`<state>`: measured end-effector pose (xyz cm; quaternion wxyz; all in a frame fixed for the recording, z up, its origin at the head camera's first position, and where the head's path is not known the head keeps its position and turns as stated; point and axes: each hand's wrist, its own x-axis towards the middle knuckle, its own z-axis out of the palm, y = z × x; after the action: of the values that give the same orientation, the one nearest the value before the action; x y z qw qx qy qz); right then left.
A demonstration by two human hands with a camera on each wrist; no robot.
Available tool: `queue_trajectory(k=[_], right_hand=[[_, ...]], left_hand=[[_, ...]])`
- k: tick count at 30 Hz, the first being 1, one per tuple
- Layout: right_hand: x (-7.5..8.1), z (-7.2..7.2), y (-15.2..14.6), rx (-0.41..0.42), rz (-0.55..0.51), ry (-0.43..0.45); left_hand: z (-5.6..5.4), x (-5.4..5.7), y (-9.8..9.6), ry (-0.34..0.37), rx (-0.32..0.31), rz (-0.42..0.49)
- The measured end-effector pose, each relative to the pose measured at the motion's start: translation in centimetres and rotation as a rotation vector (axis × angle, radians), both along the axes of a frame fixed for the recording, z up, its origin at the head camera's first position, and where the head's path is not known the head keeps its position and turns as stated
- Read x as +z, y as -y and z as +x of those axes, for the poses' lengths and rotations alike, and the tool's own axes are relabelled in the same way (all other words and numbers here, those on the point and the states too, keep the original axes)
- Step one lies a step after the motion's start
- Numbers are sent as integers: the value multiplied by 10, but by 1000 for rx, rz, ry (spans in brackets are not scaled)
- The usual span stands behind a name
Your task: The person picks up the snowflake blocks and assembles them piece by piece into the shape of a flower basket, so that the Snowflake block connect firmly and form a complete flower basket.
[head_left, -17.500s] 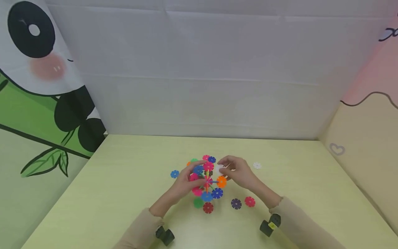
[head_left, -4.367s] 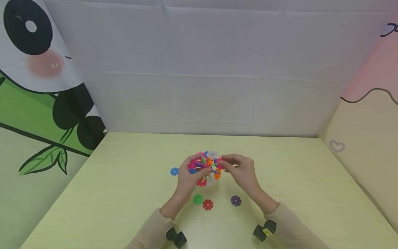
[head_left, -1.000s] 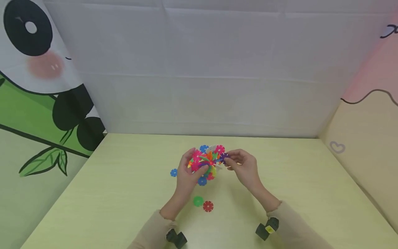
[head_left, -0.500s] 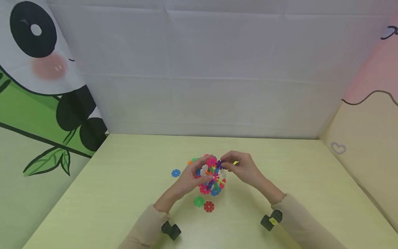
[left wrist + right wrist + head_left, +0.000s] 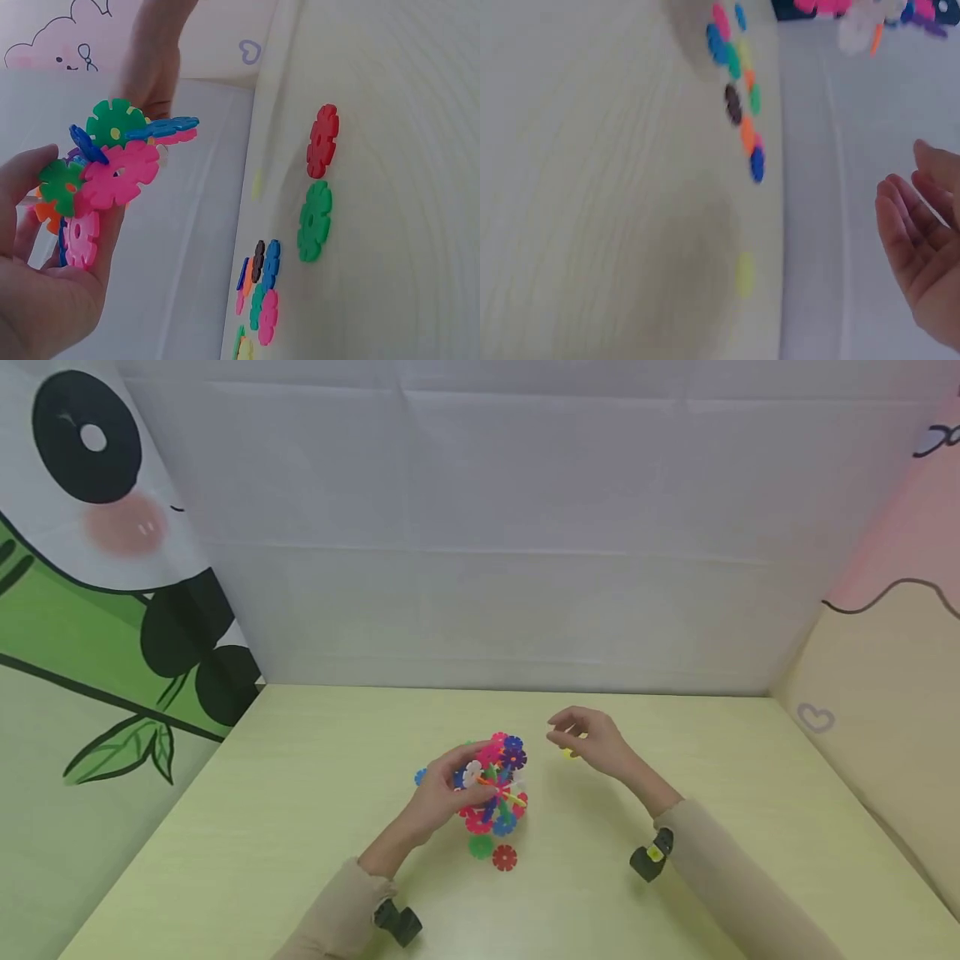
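Observation:
My left hand (image 5: 442, 795) grips a round cluster of interlocking notched plastic discs (image 5: 480, 822), pink, blue, green, white and orange. In the left wrist view, the thumb and fingers curl around this cluster (image 5: 116, 178), held up off the table. A dark purple disc (image 5: 514, 758) sits at its upper right side. My right hand (image 5: 598, 743) is apart from the cluster to the right, fingers loosely bent and nothing between them. A yellow disc (image 5: 569, 754) shows on the table just below its fingers. The right wrist view shows the right hand (image 5: 930, 247) holding nothing.
A green disc (image 5: 481, 846) and a red disc (image 5: 506, 858) lie in front of the cluster on the pale table (image 5: 300, 843). A blue disc (image 5: 420, 777) lies left. Several loose discs (image 5: 733, 103) lie beyond the left hand. A white backdrop (image 5: 480, 568) stands behind.
Half a second ago my right hand pinched the purple disc at the cluster; it has let go and moved right and away. The purple disc stays on the cluster, which has shifted slightly left.

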<state>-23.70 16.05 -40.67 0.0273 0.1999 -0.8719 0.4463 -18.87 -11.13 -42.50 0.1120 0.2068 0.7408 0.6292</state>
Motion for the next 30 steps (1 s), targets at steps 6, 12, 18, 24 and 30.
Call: queue_trajectory(k=[6, 12, 18, 24, 30], right_hand=[[-41, -38, -31, -73, 144, 151], [-64, -50, -40, -83, 186, 239], [-68, -50, -38, -89, 220, 214], [-68, -46, -39, -93, 217, 189], [-68, -44, -41, -93, 211, 191]], left_hand=[[3, 3, 6, 33, 23, -7], [7, 4, 8, 48, 48, -29], [8, 4, 7, 43, 61, -30], [7, 5, 0, 54, 81, -24], [7, 5, -7, 56, 98, -18]])
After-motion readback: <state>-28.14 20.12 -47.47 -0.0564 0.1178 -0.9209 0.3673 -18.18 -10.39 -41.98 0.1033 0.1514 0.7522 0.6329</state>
